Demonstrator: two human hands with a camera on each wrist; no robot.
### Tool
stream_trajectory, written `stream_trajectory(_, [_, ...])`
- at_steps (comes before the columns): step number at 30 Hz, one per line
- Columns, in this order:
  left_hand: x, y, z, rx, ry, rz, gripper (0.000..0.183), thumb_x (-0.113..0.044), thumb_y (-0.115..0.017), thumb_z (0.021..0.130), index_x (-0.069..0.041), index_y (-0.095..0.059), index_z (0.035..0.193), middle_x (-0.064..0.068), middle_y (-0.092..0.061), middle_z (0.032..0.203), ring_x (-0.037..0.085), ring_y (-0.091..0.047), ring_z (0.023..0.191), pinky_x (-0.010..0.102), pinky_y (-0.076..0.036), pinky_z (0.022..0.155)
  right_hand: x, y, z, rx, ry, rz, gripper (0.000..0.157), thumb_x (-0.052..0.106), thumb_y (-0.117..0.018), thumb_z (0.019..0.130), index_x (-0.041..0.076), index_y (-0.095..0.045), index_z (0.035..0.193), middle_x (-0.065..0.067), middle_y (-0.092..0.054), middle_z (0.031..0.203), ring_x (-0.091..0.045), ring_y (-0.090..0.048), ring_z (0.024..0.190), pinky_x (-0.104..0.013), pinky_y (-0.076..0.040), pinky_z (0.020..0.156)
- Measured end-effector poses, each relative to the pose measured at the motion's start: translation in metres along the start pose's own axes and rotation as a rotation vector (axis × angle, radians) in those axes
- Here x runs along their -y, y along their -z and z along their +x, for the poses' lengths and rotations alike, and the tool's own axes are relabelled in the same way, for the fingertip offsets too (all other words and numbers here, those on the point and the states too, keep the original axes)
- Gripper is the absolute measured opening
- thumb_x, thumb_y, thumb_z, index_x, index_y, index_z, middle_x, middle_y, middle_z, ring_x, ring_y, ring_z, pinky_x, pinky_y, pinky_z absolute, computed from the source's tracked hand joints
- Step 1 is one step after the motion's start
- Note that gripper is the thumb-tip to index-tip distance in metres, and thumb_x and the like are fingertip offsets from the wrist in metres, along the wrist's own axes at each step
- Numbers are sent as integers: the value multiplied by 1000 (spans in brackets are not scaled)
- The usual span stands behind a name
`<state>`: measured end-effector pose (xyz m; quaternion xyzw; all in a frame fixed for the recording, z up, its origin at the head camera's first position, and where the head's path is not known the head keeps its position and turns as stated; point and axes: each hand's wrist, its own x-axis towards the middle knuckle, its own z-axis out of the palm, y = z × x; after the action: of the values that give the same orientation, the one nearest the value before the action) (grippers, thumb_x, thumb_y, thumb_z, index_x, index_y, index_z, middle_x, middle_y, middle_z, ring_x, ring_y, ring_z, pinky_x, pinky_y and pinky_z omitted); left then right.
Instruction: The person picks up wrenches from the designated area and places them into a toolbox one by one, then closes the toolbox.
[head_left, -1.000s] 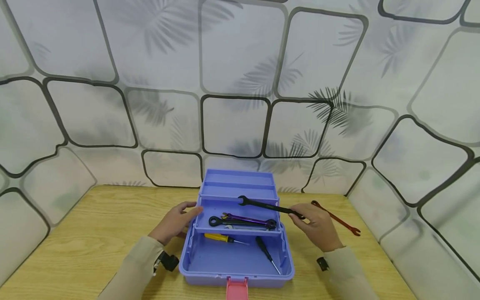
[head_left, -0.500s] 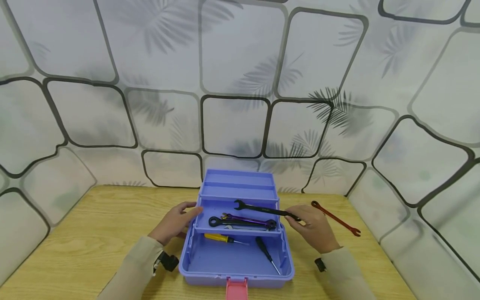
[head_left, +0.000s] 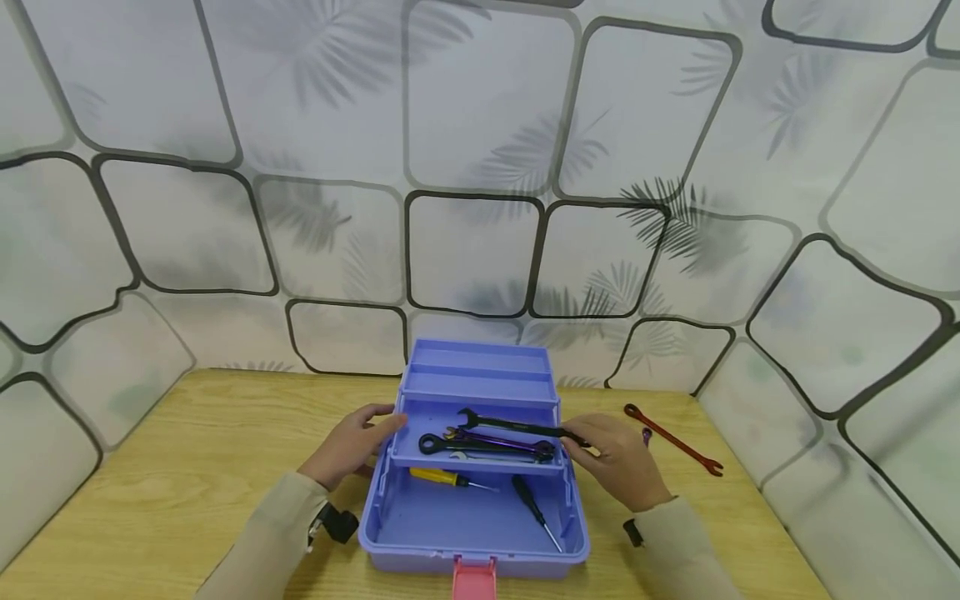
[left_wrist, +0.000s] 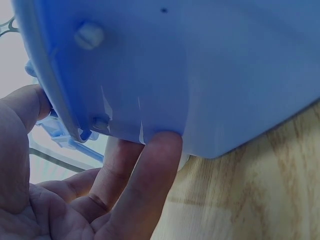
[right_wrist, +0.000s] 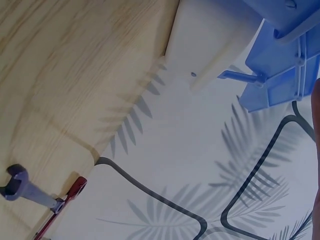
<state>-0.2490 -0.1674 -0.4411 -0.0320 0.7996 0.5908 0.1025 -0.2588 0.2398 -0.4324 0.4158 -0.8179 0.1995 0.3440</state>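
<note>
An opened blue-violet toolbox (head_left: 472, 537) stands on the wooden table. At its left side my left hand (head_left: 351, 446) grips the edge, thumb over the rim of the raised tray (head_left: 431, 417) and fingers against the outer wall (left_wrist: 145, 75). My right hand (head_left: 618, 458) pinches a black open-end wrench (head_left: 510, 425) by its right end. That wrench lies across the tray, its open jaw to the left. Below it in the tray are a black ratchet wrench (head_left: 431, 444), a purple wrench and a silver wrench (head_left: 459, 456), partly overlapping.
In the lower compartment lie a yellow-handled screwdriver (head_left: 435, 476) and a black-handled screwdriver (head_left: 528, 497). A red wrench (head_left: 678, 442) rests on the table (head_left: 247, 442) to the right, beside a second purple wrench (right_wrist: 32, 192). A pink latch (head_left: 474, 579) hangs in front.
My right hand has moved left and slightly down, bringing the black wrench lower over the tray. The end of the purple wrench on the table has come into view. My left hand stays put.
</note>
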Motion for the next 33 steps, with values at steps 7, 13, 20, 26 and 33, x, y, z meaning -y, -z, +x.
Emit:
stream_trajectory(7, [-1,0,0,1,-1,8,76,-56,-67,96,-7,-48,151,21,-68,122,28,-73,95,46,-64,70,9,-2,10,16,23,-2,24,10,-85,84,6,-80,107,-4,-77,101,-20,-74,92,-34,-62,72])
stream_trajectory(13, [-3,2,-2,7,-8,0,77,-56,-67,96,-6,-47,152,22,-69,121,29,-73,96,46,-64,71,18,-9,25,55,62,18,22,10,-85,85,8,-80,105,-3,-77,100,-18,-74,93,-35,-62,77])
stream_trajectory(20, [-5,3,-3,1,-12,2,77,-56,-67,96,-7,-48,151,20,-69,122,28,-73,96,47,-64,72,25,-10,33,73,30,-14,21,11,-89,80,9,-80,100,-1,-76,95,-15,-73,87,-33,-62,74])
stream_trajectory(26, [-3,2,-2,16,-8,-13,75,-54,-67,97,-6,-47,152,19,-71,119,28,-74,95,46,-64,71,28,-11,32,185,-17,-8,16,18,-87,84,14,-80,98,4,-75,94,-16,-70,92,-40,-59,86])
stream_trajectory(33, [-2,0,-3,12,-8,-1,75,-54,-67,97,-6,-47,152,20,-71,121,28,-73,96,47,-64,72,29,-9,33,315,-86,39,16,26,-81,91,18,-80,105,8,-72,97,-13,-66,94,-42,-56,89])
